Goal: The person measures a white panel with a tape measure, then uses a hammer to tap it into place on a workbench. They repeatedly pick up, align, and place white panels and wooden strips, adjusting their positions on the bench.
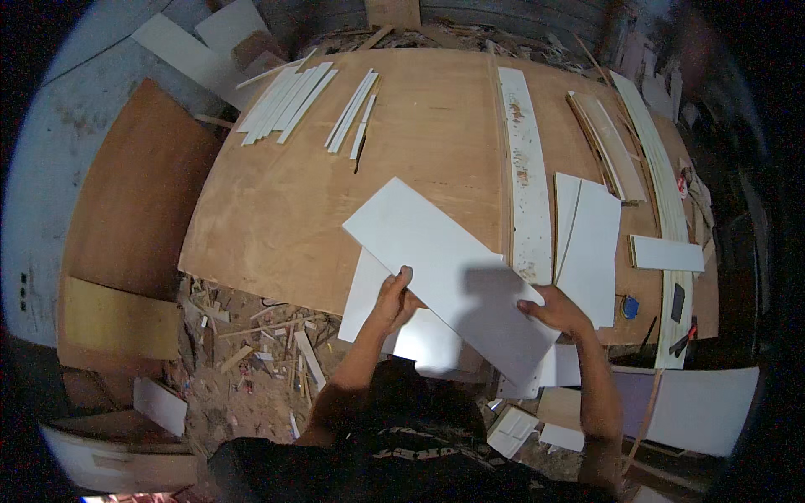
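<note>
A rectangular white board point(428, 243) is held up at a slant in front of me, over the near edge of the plywood table point(419, 126). My left hand point(396, 302) grips its lower left edge, thumb on top. On its right edge, my right hand point(557, 311) also has the thumb over the face, with the other fingers hidden underneath. A dark shadow falls across the board's right part. Beneath it, another white panel point(356, 298) shows partly at the table's near edge.
White strips point(289, 101) lie at the far left of the table. A stained long white board point(527, 168), white panels point(591, 243), a blue tape measure point(630, 307) and a small white piece point(667, 253) lie to the right. Wood scraps point(268, 344) litter the floor.
</note>
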Available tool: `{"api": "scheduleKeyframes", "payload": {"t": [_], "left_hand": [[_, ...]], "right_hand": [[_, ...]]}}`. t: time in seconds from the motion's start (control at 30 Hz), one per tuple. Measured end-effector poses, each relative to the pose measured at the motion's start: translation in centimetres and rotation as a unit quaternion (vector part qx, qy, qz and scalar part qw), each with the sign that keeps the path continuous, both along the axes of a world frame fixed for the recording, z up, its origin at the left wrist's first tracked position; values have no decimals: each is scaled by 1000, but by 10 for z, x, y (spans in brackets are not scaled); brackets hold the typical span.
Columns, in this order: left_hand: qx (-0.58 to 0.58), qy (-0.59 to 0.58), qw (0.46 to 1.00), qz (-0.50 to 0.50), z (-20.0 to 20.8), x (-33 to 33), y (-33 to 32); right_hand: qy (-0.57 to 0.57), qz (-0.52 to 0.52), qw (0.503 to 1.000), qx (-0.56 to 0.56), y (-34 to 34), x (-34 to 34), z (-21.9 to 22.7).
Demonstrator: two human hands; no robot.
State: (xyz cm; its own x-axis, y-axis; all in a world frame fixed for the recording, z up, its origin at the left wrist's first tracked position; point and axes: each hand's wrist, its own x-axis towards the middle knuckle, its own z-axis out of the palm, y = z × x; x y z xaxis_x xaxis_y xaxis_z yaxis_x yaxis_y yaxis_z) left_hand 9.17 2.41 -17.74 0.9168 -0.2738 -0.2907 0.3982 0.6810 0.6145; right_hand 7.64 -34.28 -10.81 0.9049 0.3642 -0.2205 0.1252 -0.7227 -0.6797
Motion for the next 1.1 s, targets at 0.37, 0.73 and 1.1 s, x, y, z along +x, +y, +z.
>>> {"api": "scheduleKeyframes", "payload": {"t": [0.37, 0.73, 1.1], "left_hand": [[83, -37, 951, 297, -16, -22, 233], [-17, 62, 979, 194, -66, 54, 202], [-20, 153, 977, 148, -82, 86, 91]], "right_hand": [[-202, -167, 963, -59, 204, 129, -140], [-184, -107, 973, -91, 248, 49, -154], [253, -255, 928, 96, 315, -190, -111]]}}
